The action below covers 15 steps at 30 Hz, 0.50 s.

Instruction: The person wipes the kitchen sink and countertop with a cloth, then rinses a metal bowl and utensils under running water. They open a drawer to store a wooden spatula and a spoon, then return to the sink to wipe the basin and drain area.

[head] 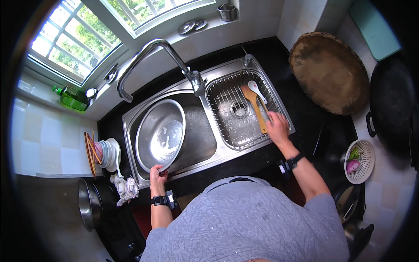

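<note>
My left hand point(158, 177) grips the near rim of a wet stainless steel basin point(160, 134), which tilts in the left bowl of a double sink point(211, 114). Over the right bowl, my right hand point(278, 128) touches or holds a thin stick-like utensil point(264, 107), probably one chopstick or more, partly hidden by the fingers. Beside it a wooden spatula point(256, 108) and a white spoon point(257, 91) lie on a wire rack point(222, 98) set in the right bowl. The chrome faucet point(154, 46) arches behind the basin, and no water is seen running from it.
Stacked bowls point(106, 154) with chopsticks point(89, 152) and a crumpled cloth point(126, 189) are at the left. A green soap bottle point(73, 99) stands on the sill. At right are a round wooden board point(329, 73), a black wok point(392, 104) and a white colander point(360, 162) holding vegetables.
</note>
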Available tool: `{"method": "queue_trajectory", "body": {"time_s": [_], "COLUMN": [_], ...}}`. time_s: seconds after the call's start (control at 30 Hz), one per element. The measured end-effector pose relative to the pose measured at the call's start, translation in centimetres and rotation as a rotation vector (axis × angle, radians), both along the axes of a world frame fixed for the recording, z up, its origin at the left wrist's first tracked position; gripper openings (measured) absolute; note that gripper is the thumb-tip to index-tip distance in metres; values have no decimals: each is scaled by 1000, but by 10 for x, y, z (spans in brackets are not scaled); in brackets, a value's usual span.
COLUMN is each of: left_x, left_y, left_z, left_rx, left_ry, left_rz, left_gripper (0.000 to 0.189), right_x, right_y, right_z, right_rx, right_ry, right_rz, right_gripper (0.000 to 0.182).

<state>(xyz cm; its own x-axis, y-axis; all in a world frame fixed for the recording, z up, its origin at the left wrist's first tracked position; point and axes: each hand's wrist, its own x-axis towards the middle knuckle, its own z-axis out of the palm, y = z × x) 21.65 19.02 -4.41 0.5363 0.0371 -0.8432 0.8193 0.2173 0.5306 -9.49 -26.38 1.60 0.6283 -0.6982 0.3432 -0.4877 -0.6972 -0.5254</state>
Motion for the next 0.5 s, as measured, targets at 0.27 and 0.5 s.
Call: {"method": "queue_trajectory", "body": {"time_s": [0.27, 0.5], "left_x": [-40, -60], "left_y": [-27, -15], "left_z": [26, 31], "left_rx": [28, 67], "left_ry": [-35, -66], "left_rz": [42, 88], "left_gripper": [11, 12], "right_x": [91, 128], "right_y": [-97, -108], "right_z": [-54, -104], "right_rx": [142, -285], "right_ry": [502, 626], "right_rz": [-121, -126], "right_gripper": [25, 29]}}
